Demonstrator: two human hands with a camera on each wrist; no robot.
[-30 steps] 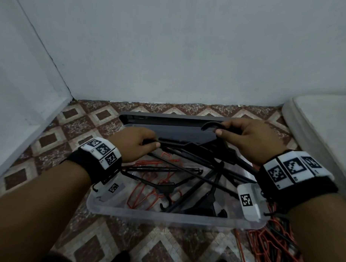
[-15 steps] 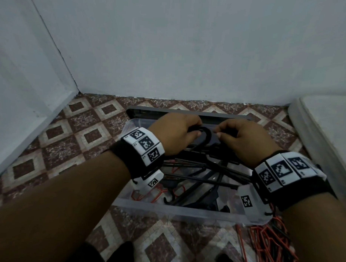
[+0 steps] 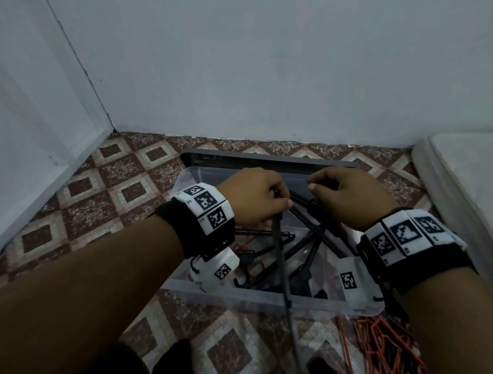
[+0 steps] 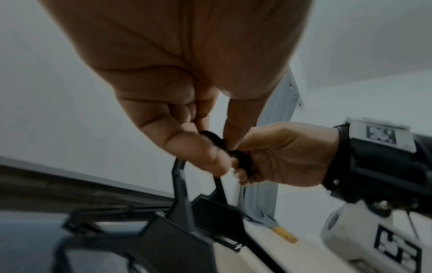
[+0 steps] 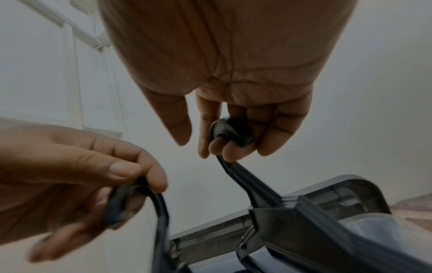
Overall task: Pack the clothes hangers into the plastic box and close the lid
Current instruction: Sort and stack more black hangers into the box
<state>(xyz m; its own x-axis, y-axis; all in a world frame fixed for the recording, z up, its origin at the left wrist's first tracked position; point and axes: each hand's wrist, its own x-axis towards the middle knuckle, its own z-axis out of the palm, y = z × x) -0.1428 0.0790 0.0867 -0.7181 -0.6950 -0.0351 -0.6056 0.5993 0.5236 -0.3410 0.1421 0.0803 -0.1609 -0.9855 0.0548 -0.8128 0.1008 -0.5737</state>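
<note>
A clear plastic box (image 3: 252, 299) sits on the tiled floor with several black hangers (image 3: 307, 253) and some red wire hangers lying in it. Its grey lid (image 3: 268, 159) lies flat just behind it. My left hand (image 3: 263, 197) pinches the hook of one black hanger (image 4: 180, 195), whose arm slants down over the box's near wall (image 3: 281, 266). My right hand (image 3: 345, 194) curls its fingers round the hook of another black hanger (image 5: 231, 133). Both hands hover over the box's far half, close together.
More red and black wire hangers (image 3: 382, 351) lie in a heap on the floor at the box's near right corner. White walls meet in a corner at the back left. A white mattress edge (image 3: 461, 177) runs along the right.
Both hands rose and drew closer over the far part of the box. The left hand shifted right to a hanger hook, and one hanger's arm now sticks out over the near wall.
</note>
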